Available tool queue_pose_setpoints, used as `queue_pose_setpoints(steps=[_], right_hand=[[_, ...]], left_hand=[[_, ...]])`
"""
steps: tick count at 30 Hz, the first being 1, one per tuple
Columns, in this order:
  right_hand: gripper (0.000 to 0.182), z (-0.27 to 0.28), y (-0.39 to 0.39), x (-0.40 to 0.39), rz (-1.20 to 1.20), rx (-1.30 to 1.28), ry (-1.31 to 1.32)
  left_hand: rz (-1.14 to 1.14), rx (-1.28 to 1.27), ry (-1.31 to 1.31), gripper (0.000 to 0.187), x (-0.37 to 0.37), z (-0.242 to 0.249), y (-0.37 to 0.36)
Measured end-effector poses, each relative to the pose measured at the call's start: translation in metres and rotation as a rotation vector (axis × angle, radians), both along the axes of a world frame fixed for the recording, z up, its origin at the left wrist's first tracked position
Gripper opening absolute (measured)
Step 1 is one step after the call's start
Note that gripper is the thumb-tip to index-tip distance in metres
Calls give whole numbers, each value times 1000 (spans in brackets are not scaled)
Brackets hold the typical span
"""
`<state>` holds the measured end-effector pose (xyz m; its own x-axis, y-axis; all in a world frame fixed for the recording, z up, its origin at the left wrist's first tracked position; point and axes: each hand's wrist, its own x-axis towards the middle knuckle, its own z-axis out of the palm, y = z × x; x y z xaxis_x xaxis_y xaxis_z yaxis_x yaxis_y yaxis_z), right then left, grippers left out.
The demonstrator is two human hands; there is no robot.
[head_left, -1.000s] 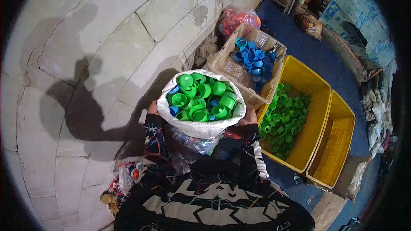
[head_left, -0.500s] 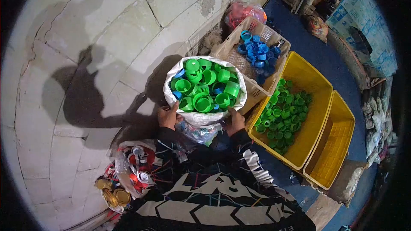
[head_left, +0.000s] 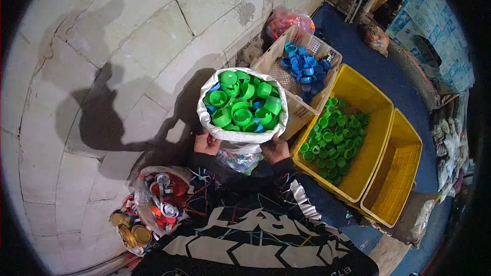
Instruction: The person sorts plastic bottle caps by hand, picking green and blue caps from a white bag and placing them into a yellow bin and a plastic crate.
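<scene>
A white sack stands in front of me, its rim rolled outward, full of green caps with a few blue ones among them. My left hand is closed on the sack's near left edge, fingertips partly hidden under the rim. At the near right edge, my right hand also grips the sack, its fingers bent against the fabric. Below the rim, between both hands, shows a clear plastic bag with colourful contents.
Right of the sack are a beige crate with blue caps, a yellow crate with green caps and another yellow crate. Bags of red and gold lids lie at lower left. A cracked wall rises on the left.
Both hands have shifted slightly inward along the sack's near rim, and the fingers are now more bent. The sack's near edge looks smoother and some caps have shifted. The view has moved slightly.
</scene>
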<state>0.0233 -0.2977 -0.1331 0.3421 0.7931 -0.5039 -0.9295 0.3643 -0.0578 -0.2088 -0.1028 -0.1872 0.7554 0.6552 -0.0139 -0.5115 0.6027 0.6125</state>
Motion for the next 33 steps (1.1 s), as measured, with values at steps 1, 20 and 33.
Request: queue_pose_setpoints(steps=[1, 20, 33], right_hand=[[32, 19, 1, -7, -58, -31, 91], [43, -20, 61, 70, -316, -809, -1154], [37, -96, 39, 142, 657, -928, -1932]], left_hand=[[-6, 256, 194, 32, 0, 6, -2], [551, 947, 1360, 58, 80, 96, 119], [-159, 1009, 1051, 52, 59, 55, 215]])
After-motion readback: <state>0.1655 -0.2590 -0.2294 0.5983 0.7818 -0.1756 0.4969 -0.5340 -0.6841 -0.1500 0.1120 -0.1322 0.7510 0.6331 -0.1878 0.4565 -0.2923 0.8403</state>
